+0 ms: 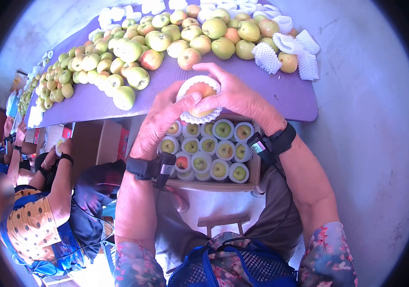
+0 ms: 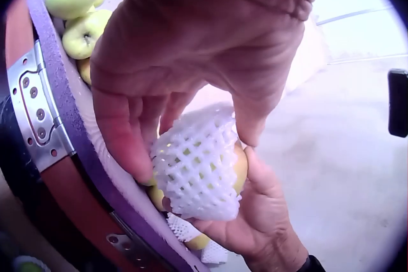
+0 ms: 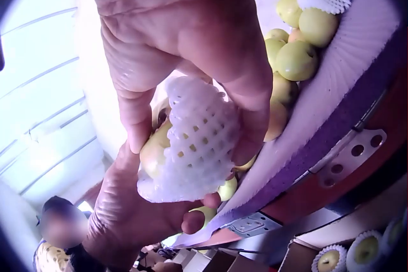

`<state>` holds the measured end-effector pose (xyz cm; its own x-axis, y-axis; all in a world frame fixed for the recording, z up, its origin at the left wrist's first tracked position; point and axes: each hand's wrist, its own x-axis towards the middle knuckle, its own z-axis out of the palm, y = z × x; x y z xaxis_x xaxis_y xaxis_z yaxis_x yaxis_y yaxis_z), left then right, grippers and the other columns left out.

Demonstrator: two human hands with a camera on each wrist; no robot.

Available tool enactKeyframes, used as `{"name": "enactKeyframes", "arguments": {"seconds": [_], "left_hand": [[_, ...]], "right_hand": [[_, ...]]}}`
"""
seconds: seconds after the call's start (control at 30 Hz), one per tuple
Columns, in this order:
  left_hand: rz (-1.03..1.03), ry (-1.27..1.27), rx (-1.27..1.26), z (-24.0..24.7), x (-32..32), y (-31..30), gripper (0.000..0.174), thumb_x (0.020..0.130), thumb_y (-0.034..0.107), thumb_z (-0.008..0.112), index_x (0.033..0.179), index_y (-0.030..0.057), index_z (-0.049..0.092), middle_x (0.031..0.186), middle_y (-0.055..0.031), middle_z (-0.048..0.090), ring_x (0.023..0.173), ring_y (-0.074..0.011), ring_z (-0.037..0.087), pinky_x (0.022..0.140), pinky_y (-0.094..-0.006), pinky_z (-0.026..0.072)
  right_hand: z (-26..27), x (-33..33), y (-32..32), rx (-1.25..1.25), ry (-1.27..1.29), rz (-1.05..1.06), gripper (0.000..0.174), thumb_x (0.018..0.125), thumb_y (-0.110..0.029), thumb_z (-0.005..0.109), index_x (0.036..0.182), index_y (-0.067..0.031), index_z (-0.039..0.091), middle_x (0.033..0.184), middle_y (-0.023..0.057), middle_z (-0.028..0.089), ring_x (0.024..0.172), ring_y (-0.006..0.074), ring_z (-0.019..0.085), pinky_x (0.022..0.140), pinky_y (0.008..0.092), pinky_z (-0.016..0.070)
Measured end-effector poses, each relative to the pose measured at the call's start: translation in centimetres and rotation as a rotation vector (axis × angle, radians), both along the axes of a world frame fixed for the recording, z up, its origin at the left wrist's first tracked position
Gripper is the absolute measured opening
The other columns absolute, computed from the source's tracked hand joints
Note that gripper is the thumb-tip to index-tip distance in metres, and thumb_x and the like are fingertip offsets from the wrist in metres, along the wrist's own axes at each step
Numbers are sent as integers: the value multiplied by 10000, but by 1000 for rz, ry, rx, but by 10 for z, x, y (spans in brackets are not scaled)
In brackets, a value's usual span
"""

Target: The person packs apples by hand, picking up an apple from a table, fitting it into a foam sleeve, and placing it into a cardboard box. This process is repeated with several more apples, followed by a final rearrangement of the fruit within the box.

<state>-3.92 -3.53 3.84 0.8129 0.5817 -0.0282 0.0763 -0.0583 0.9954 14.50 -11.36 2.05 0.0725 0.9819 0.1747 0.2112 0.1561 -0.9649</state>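
Observation:
Both hands hold one apple (image 1: 201, 90) in a white foam net sleeve (image 1: 203, 117), over the near edge of the purple-covered table. My left hand (image 1: 162, 111) grips it from the left, thumb lying across the apple's front. From the right, my right hand (image 1: 240, 93) grips it too, with thumb on the fruit and index finger raised off it. In the left wrist view the foam net (image 2: 201, 167) wraps most of the apple. Yellow-green skin (image 3: 155, 152) shows at the net's open end in the right wrist view.
Below the hands, a cardboard box (image 1: 214, 185) holds rows of netted apples (image 1: 207, 145). Loose apples (image 1: 130, 50) heap along the purple table (image 1: 261, 98), with spare foam nets (image 1: 308, 57) at its right end. Another person (image 1: 37, 201) sits at left beside more boxes.

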Motion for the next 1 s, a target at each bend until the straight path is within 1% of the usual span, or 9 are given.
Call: {"name": "enactKeyframes", "arguments": {"seconds": [0.13, 0.17, 0.27, 0.4, 0.7, 0.8, 0.93, 0.97, 1.0], "left_hand": [[-32, -179, -199, -19, 6, 14, 615, 874, 372, 702, 1311, -13, 505, 1192, -86, 604, 1072, -179, 595, 935, -321, 470], [59, -223, -199, -20, 10, 10, 578, 883, 392, 673, 1286, 0, 538, 1135, -102, 623, 1014, -157, 611, 820, -298, 522], [189, -354, -335, -23, 12, 10, 550, 904, 319, 661, 1327, 11, 492, 1193, -114, 597, 1044, -185, 627, 825, -334, 560], [132, -466, -429, -30, 16, 15, 560, 913, 267, 647, 1370, 27, 430, 1247, -126, 567, 1099, -219, 620, 837, -387, 580], [83, -445, -473, -36, 25, 12, 563, 920, 257, 626, 1391, 38, 409, 1273, -119, 556, 1113, -216, 609, 873, -389, 552], [101, -430, -477, -37, 27, 13, 559, 918, 349, 631, 1346, 33, 460, 1258, -111, 596, 1125, -224, 616, 917, -434, 532], [86, -372, -466, -31, 28, 5, 583, 914, 334, 632, 1366, 16, 443, 1302, -119, 565, 1168, -225, 590, 934, -434, 524], [52, -386, -467, -27, 28, 1, 582, 914, 285, 619, 1396, 36, 407, 1274, -107, 558, 1108, -215, 613, 843, -356, 563], [60, -365, -433, -28, 27, -1, 574, 915, 288, 619, 1390, 38, 415, 1275, -108, 558, 1102, -210, 613, 847, -344, 557]], "right_hand": [[8, -3, -4, 54, 33, -16, 890, 682, -250, 844, 1392, 36, 389, 1254, 174, 573, 1165, 231, 551, 1006, 316, 426], [8, 1, -4, 57, 27, -27, 893, 685, -257, 848, 1406, -1, 388, 1287, 188, 541, 1194, 221, 525, 1002, 336, 434], [4, 6, -6, 88, 60, -115, 884, 684, -255, 853, 1417, -59, 399, 1329, 187, 497, 1231, 218, 495, 999, 365, 441], [6, 1, -12, 178, -81, -120, 884, 676, -239, 854, 1424, -103, 403, 1331, 161, 486, 1263, 261, 474, 990, 394, 449], [2, -6, -13, 339, -353, -227, 1001, 575, -196, 872, 1423, -36, 364, 1278, 210, 489, 1202, 359, 484, 1064, 414, 382], [8, -8, -14, 358, -467, -265, 1012, 601, -147, 874, 1452, -41, 337, 1406, 171, 441, 1309, 317, 444, 1108, 391, 360], [-4, -8, -4, 547, -570, -266, 995, 569, -190, 874, 1412, -31, 370, 1279, 227, 496, 1200, 373, 486, 1042, 424, 400], [-5, -6, -3, 539, -552, -244, 990, 568, -191, 874, 1408, -30, 375, 1273, 226, 503, 1194, 373, 493, 1036, 422, 407], [-6, -6, -4, 539, -542, -224, 985, 567, -191, 875, 1403, -29, 381, 1267, 226, 511, 1187, 373, 499, 1030, 419, 414]]}}
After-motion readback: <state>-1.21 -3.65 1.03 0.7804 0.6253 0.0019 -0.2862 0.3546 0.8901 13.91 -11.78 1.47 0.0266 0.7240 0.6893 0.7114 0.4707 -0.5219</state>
